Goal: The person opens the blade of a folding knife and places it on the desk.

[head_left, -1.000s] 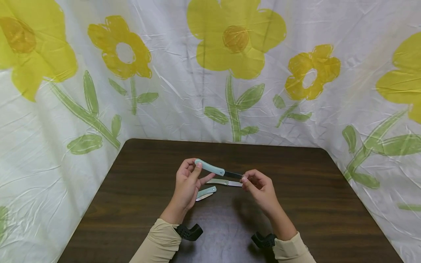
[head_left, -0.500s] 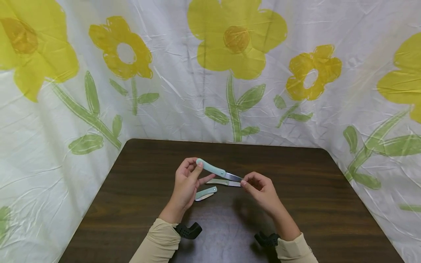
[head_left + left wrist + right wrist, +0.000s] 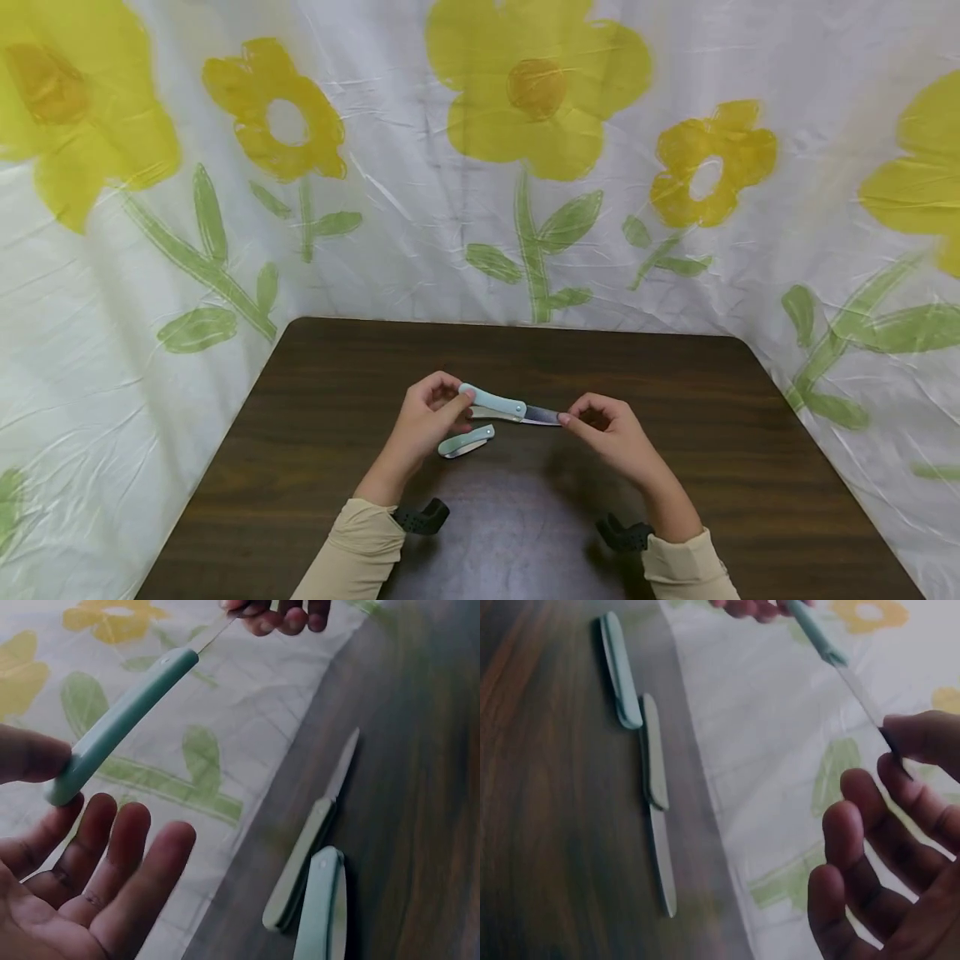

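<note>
Between my hands, above the table, is an unfolded folding knife [image 3: 492, 402] with a light blue handle. My left hand [image 3: 429, 414] pinches the handle's end between thumb and forefinger, its other fingers loose in the left wrist view. My right hand [image 3: 611, 433] pinches the blade near its tip, as the right wrist view shows. Below the held knife lies a pale green folding knife [image 3: 304, 859], its blade out, on the table. Nearer to me rests a folded light blue-green folding knife [image 3: 467, 442], with a strip of its blade showing along the handle.
The dark wood table [image 3: 360, 517] carries the two lying knives near its middle. A white curtain [image 3: 405, 250] with yellow flowers hangs behind it and on both sides. Each wrist wears a black camera band [image 3: 422, 517].
Both hands have lowered the held knife a little toward the table and slightly to the right. Its blade has turned, so its flat side now shows. The two lying knives have not moved.
</note>
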Motion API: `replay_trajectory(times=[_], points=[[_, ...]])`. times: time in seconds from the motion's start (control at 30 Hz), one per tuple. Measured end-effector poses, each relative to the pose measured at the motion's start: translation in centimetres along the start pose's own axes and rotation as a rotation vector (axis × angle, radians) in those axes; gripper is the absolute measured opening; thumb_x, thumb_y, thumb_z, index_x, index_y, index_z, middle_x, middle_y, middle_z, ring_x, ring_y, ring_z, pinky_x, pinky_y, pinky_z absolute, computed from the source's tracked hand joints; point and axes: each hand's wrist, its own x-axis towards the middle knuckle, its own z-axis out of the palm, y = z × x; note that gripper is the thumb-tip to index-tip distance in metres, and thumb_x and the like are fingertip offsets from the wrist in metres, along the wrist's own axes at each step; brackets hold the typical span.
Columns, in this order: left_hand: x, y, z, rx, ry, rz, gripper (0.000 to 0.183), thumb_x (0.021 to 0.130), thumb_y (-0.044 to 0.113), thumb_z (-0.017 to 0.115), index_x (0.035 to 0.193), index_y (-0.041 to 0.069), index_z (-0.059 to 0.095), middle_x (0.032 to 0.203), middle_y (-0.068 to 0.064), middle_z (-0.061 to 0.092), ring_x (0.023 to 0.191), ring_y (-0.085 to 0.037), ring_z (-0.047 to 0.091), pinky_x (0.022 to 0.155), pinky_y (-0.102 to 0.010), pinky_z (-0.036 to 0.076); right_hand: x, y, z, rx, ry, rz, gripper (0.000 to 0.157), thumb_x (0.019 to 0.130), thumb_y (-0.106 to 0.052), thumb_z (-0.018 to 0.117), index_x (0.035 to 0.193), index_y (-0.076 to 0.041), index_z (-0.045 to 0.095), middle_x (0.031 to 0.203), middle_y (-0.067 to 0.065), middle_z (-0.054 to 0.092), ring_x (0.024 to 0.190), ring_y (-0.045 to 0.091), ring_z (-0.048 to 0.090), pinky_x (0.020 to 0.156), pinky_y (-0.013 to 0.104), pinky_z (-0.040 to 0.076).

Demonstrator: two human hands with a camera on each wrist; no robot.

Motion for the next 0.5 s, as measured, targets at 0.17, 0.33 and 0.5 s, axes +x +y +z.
replay_trajectory(times=[0.17,0.33,0.5], points=[[-0.3,-0.5,-0.7,0.212,-0.011,0.001,0.013,0.098,0.013,0.075,0.100,0.003,0.069,0.091,-0.013,0.071,0.074,-0.023,0.071,0.070,-0.044,0.065,0.0,0.4,-0.1,-0.056,-0.047,0.047,0.019,0.101,-0.022,0.075,0.095,-0.005,0.071,0.092,0.017,0.070,0.068,0.016,0.059,0.062,0.029,0.050],[-0.6,-0.8,-1.2,0.392,-0.081,0.033,0.014,0.098,0.019,0.076,0.098,0.006,0.072,0.091,-0.009,0.071,0.071,-0.018,0.065,0.066,-0.033,0.058,-0.2,1.1,-0.2,-0.134,-0.119,0.066,0.019,0.101,-0.025,0.075,0.094,-0.009,0.070,0.088,0.009,0.068,0.067,0.013,0.059,0.062,0.029,0.050],[-1.1,-1.6,-1.7,0.499,-0.153,0.035,0.014,0.096,0.019,0.077,0.094,0.005,0.072,0.085,-0.005,0.070,0.069,-0.011,0.060,0.064,-0.025,0.051,-0.8,2.0,-0.1,-0.207,-0.209,0.075,0.018,0.102,-0.029,0.074,0.089,-0.017,0.069,0.084,-0.002,0.066,0.067,0.008,0.059,0.060,0.027,0.050]])
